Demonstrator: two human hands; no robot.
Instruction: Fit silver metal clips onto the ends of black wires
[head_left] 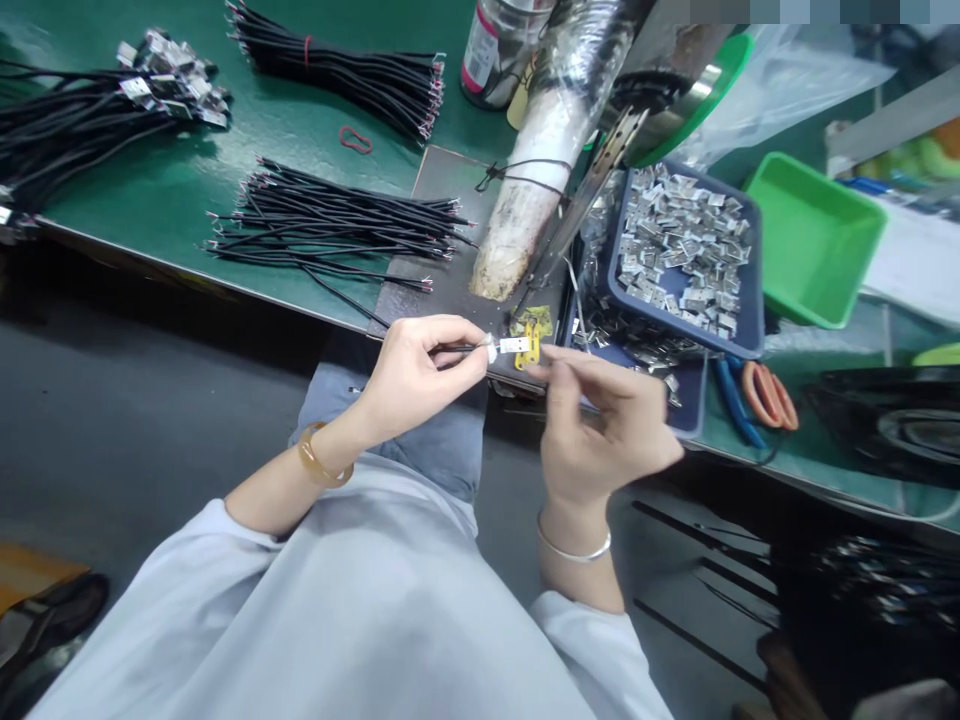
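My left hand (420,375) is closed in a pinch on a thin black wire whose tip carries a small metal connector (510,345). The connector sits by a little yellow fixture (529,346) at the bench's front edge. My right hand (600,420) is just right of it, fingers curled and pinched near the connector; whether it grips anything I cannot make out. A blue tray (750,300) full of small metal shells lies right of the fixture. Loose black wires (337,225) lie on the green bench to the left.
A tied wire bundle (352,70) and a pile of finished cables (90,110) lie at the back left. A wrapped machine column (536,170) rises behind the fixture. A green bin (814,240), orange-handled pliers (765,395) and a bottle (499,50) are nearby.
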